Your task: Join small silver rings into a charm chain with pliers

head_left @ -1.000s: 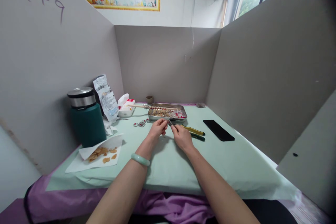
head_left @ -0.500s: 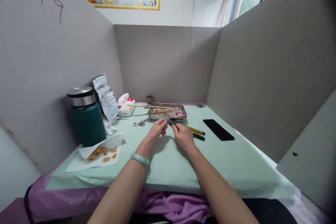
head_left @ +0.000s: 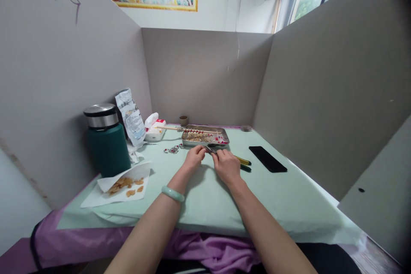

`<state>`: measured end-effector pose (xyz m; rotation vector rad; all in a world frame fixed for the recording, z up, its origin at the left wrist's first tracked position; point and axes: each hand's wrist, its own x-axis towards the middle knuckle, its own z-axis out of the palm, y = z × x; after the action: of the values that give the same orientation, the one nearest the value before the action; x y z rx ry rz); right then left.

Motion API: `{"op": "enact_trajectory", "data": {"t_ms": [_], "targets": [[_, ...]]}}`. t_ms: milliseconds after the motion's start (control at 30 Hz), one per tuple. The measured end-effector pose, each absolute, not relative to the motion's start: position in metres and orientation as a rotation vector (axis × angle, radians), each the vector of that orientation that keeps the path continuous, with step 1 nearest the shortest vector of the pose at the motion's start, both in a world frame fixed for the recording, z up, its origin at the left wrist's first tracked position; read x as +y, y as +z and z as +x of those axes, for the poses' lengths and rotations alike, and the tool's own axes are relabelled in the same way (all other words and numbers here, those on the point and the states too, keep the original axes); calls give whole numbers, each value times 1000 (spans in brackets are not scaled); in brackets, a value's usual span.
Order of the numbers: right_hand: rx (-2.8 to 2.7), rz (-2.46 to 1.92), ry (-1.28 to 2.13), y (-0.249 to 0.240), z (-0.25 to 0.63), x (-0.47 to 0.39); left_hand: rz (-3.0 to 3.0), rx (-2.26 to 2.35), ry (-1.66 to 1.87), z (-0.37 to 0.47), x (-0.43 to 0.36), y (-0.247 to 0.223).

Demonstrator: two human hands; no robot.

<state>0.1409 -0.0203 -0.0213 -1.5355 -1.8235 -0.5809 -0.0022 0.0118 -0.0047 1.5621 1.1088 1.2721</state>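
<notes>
Left hand [head_left: 194, 157]: thumb and fingers are closed in a pinch near the middle of the worktop [head_left: 208, 209]; whether a small piece is gripped between them cannot be told.
Right hand [head_left: 227, 166]: fingers are curled over a metal tool [head_left: 209, 149], which seems to be held from above; the back of the hand is turned to the camera.
Tool and pinch: the narrow end of the tool is set in the short gap between the hands, just beside the left fingertips; whether they are touched cannot be made out.
Long axis: the tool is pointed leftward and slightly away, so the pinch is met from its right side.
Handles: a yellow handle [head_left: 244, 162] and a green handle [head_left: 245, 168] are seen just beyond the right hand; whether they are joined to the tool tip or belong to another tool is hidden.
Metal tray [head_left: 185, 141]: it is placed just behind the hands, with a beaded rod [head_left: 171, 128] laid across it.
Beaded chain [head_left: 174, 150]: it is left bunched on the worktop, nearer the left hand.
Hard to see: the tool's middle is covered by the right hand, and the loose tray contents are too small to be told apart.
</notes>
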Motion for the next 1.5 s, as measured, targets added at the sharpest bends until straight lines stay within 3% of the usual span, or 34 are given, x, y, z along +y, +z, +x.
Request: {"op": "enact_trajectory", "data": {"t_ms": [567, 1500], "targets": [[-1758, -1527, -152, -19, 139, -18, 1228, 749, 1228, 0, 4, 1], [-1849, -1536, -103, -24, 135, -14, 1687, 1166, 1206, -7, 12, -3]]}}
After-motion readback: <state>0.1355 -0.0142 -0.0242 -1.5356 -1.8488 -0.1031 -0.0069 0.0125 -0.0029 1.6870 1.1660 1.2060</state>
